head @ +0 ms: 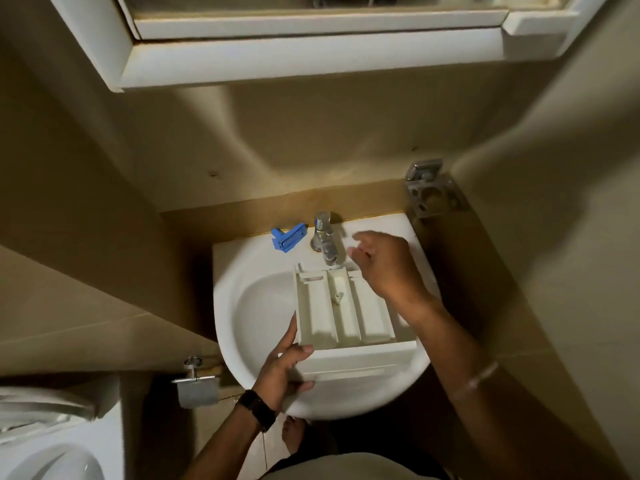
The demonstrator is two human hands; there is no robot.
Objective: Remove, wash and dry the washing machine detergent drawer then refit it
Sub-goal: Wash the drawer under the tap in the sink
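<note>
The detergent drawer (346, 313) is out of the machine and lies across the basin of the white washbasin (239, 306), compartments facing up, its far end directly under the spout of the chrome tap (325, 239) and its front panel overhanging the near rim. This placement appears intended to let water run down the length of the compartments and drain into the bowl. The left hand (282, 370) grips the near left corner of the drawer, thumb along the side wall and fingers curled round the front panel, evidently to steady it and keep it from sliding into the bowl. The right hand (384, 263) hovers just beside the tap and above the drawer's far right corner, fingers loosely spread and holding nothing; it touches neither tap nor drawer as far as can be seen. Judgement: it is placed to work the tap or to start rubbing the compartments. No running water can be made out; motion blur around the spout prevents certainty. A blue drawer insert (289, 238) rests on the basin ledge left of the tap, apart from the drawer, presumably set aside for separate washing. Assessment: removal is complete, washing is at its start; drying and refitting remain. Risk noted: the overhanging front could tip if the grip slackens.
</note>
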